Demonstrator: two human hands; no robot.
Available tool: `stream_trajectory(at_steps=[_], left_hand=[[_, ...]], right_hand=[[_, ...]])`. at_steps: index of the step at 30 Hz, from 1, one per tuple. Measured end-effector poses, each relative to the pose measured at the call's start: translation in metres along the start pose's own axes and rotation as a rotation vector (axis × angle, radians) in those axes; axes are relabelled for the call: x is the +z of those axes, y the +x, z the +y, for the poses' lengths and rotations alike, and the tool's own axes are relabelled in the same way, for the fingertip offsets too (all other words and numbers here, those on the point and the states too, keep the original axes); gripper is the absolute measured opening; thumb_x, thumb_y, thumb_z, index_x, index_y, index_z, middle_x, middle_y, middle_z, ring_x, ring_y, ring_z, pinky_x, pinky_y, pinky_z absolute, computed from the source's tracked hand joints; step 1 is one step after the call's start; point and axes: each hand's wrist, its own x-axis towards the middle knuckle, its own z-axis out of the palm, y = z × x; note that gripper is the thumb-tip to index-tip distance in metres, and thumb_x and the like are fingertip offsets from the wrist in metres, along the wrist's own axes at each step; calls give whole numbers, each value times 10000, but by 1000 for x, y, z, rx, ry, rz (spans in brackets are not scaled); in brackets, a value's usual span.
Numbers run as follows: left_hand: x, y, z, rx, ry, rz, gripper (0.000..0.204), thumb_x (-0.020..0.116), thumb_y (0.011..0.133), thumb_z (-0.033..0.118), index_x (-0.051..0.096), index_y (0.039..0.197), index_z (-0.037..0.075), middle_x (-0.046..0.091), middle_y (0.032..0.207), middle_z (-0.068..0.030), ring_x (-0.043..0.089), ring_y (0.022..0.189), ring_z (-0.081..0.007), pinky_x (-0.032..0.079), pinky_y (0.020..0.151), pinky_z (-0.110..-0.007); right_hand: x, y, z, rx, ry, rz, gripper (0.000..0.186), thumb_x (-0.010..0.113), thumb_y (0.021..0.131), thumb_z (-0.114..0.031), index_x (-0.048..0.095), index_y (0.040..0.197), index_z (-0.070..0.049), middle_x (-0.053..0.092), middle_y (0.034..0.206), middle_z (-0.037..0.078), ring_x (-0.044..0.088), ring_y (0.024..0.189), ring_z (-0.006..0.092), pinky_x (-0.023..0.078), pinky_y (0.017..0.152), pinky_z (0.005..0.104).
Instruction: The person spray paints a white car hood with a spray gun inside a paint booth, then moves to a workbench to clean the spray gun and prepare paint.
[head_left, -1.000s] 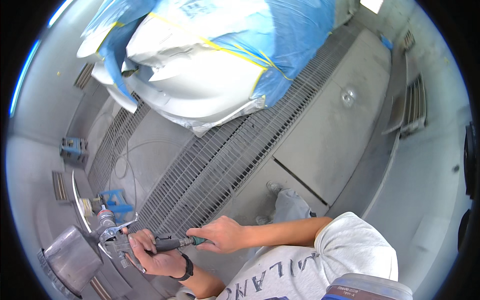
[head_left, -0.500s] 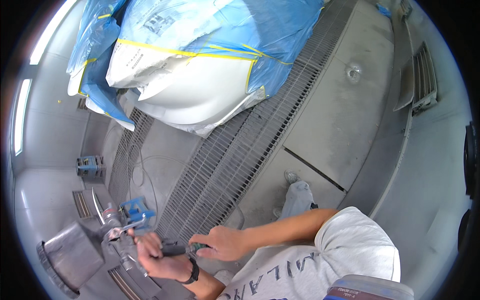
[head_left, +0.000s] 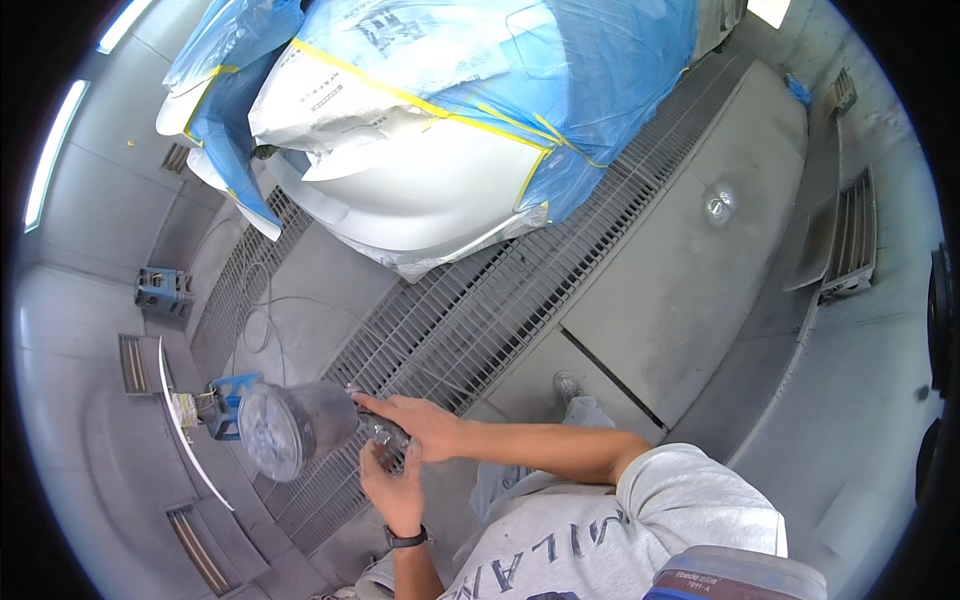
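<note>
A spray gun [head_left: 384,432] with a large, grey, paint-smeared cup [head_left: 275,435] is held out in front of my body, the cup pointing to the left. My right hand [head_left: 432,424] is closed round the gun body from the right. From below, my left hand [head_left: 395,490], with a dark band on its wrist, has thumb and fingers on the gun's near side. Exactly which parts the fingertips press is hidden. Ahead stands a car [head_left: 420,195] with a bare white front panel, masked with blue film, pale paper and yellow tape.
A floor grating [head_left: 480,310] runs diagonally past the car. A thin hose [head_left: 262,310] coils on the floor at left. A curved white strip [head_left: 180,425] stands by a blue stand [head_left: 232,385]; a blue crate-like stool [head_left: 163,290] is farther off. Wall vents [head_left: 850,235] line the right side.
The gun has turned, so its cup now lies closer to my hands. My right hand has shifted from the gun's lower end to its body; my left hand has moved below it.
</note>
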Motion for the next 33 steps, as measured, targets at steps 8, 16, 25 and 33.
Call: stream_trajectory(at_steps=[8,16,25,33], left_hand=[[-43,74,-88,797,669,-118,249,682,933,240,556,778,92,622,739,-80,628,733,-273,503,653,-408],[-51,85,-141,1082,690,-395,110,593,880,140,574,809,58,619,748,-117,632,748,-290,518,692,-411],[-46,81,-139,1230,647,-450,152,593,903,138,565,789,41,632,732,-134,656,764,-291,550,633,-393],[-11,58,-125,1172,236,-547,193,672,911,268,615,941,85,653,821,-80,664,838,-268,553,655,-404]], right_hand=[[71,51,10,242,-210,88,874,704,761,-81,371,1570,-92,715,986,230,677,816,430,543,745,488],[128,32,16,279,-304,201,826,684,801,-184,382,1565,-98,713,886,242,675,743,438,566,708,470],[131,10,6,347,-282,263,721,635,828,-206,460,1520,-103,674,738,242,658,705,451,567,710,488],[65,-23,0,432,54,561,560,660,973,-349,533,1481,-151,696,745,131,715,739,229,561,665,390]])
